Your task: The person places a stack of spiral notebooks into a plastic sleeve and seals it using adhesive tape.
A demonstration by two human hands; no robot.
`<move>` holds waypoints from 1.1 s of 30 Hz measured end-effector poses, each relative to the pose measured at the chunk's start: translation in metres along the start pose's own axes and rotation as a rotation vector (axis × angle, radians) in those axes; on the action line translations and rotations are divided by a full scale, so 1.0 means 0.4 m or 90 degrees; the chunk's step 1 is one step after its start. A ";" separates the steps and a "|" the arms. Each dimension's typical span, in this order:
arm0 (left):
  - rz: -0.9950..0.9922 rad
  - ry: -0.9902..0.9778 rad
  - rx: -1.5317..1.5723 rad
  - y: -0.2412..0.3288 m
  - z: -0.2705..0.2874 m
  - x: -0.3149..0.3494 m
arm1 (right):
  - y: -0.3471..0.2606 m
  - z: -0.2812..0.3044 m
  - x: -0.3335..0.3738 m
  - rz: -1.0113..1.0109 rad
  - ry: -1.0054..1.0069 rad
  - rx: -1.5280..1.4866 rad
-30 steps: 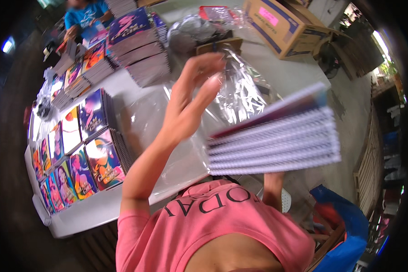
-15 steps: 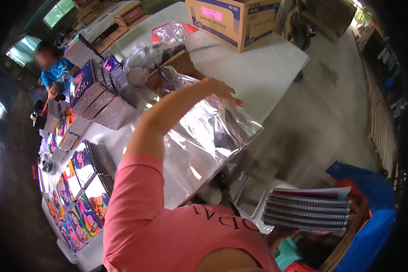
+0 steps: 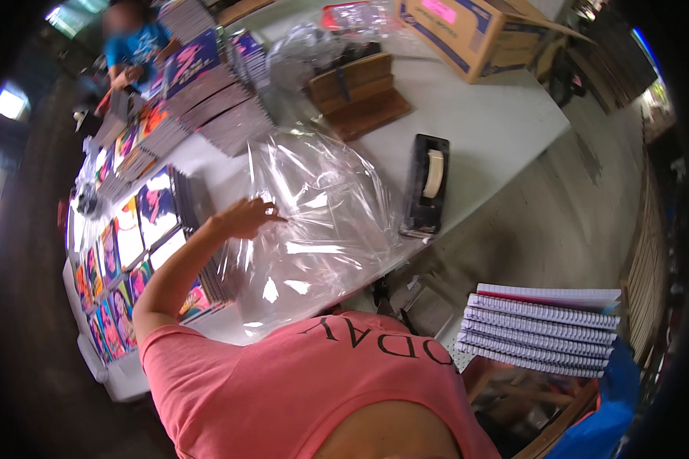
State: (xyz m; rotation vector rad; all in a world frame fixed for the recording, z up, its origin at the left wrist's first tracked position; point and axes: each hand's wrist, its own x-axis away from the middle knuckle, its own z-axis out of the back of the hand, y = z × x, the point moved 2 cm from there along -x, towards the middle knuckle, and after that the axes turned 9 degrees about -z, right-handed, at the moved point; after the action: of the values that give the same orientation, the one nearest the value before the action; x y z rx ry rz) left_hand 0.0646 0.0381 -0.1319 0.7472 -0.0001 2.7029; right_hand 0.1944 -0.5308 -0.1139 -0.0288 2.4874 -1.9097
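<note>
My left hand (image 3: pixel 245 219) reaches over the white table, fingers curled at the left part of a wide, shiny clear plastic sheet (image 3: pixel 321 229). The plastic lies crumpled along the table's near edge; whether it is a bag I cannot tell. At lower right a stack of several spiral notebooks (image 3: pixel 540 333) is held up off the table, coils facing me. My right hand is hidden by the stack; half a second ago it showed underneath. A black tape dispenser (image 3: pixel 427 187) stands right of the plastic, and a brown wooden stand (image 3: pixel 364 96) is behind it.
Stacked notebooks (image 3: pixel 210 99) and colourful-covered ones (image 3: pixel 126 245) fill the table's left side. A cardboard box (image 3: pixel 482 34) sits at the far right, with crumpled plastic (image 3: pixel 306 57) to its left. Another person (image 3: pixel 138 46) in blue is at far left. A blue cover (image 3: pixel 608 405) hangs at lower right.
My left hand has moved left and nearer to me. The plastic has come off the tape dispenser, leaving it uncovered. The notebook stack has risen and tilted, and the view has shifted.
</note>
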 end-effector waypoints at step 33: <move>0.771 0.746 -0.013 0.301 -0.119 0.172 | 0.273 -0.633 -0.135 -0.408 -0.639 -0.139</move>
State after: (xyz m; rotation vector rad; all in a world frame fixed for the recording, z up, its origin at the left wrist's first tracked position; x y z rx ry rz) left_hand -0.0528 -0.0494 -0.1281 -1.3777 -0.2691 3.6968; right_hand 0.2431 -0.2572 -0.1542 -1.4998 1.9943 -1.1678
